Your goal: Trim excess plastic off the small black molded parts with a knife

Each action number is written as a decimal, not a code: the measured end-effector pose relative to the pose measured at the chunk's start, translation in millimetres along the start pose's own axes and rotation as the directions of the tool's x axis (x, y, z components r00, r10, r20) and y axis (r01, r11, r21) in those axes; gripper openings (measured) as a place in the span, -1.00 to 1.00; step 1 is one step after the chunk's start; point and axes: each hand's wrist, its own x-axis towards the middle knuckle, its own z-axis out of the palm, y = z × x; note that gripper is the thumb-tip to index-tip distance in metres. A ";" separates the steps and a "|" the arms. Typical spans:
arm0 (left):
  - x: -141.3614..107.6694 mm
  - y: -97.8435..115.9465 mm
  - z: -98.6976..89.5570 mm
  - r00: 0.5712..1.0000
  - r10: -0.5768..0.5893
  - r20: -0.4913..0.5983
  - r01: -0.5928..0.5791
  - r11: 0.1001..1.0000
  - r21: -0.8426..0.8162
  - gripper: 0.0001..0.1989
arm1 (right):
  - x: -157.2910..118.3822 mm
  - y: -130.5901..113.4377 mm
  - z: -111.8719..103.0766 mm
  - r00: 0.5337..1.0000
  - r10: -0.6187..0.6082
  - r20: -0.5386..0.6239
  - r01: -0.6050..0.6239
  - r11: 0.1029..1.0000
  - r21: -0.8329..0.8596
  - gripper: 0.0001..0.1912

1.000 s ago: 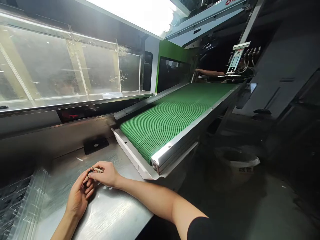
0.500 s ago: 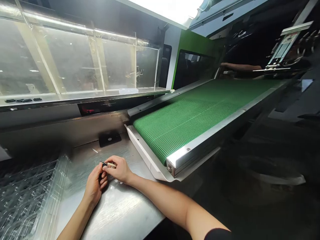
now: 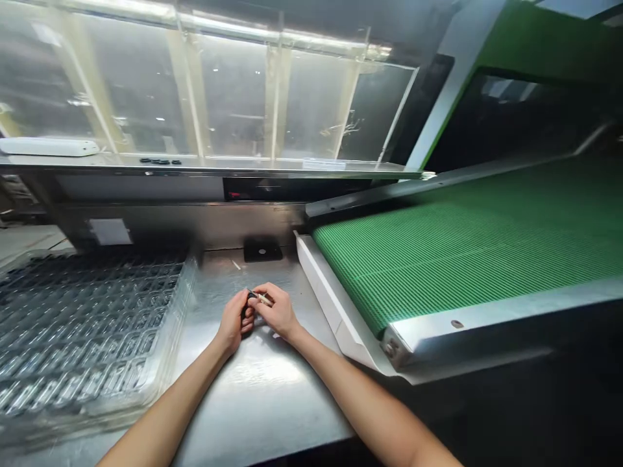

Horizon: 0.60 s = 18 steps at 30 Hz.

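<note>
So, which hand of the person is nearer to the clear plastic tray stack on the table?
Left. The left hand is on the side of the clear tray stack, a short gap from its edge. The right hand is beyond it, toward the green conveyor belt.

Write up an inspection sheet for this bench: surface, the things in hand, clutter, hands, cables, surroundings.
Surface: brushed steel bench, bare and reflective in front of the hands.
Things in hand: small black part with a pale thin stick, held between both hands.
Clutter: stack of clear plastic trays at left; black block at the back edge.
Hands: left hand and right hand meet over the bench, fingers closed on the part.
Cables: nothing seen.
Surroundings: green conveyor belt at right; clear guard panels above a steel shelf.
</note>
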 end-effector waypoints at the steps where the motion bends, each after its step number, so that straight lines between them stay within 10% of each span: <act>1: 0.6 -0.1 0.1 1.000 -0.001 0.000 0.001 1.000 0.003 -0.33 | 0.1 0.0 -0.5 1.000 -0.003 0.004 0.003 1.000 0.001 -0.75; 18: 7.1 -0.3 3.4 0.997 -0.064 0.045 0.062 0.997 0.045 -0.46 | 3.7 28.5 -17.3 0.996 -0.055 0.065 0.063 0.991 -0.122 -0.48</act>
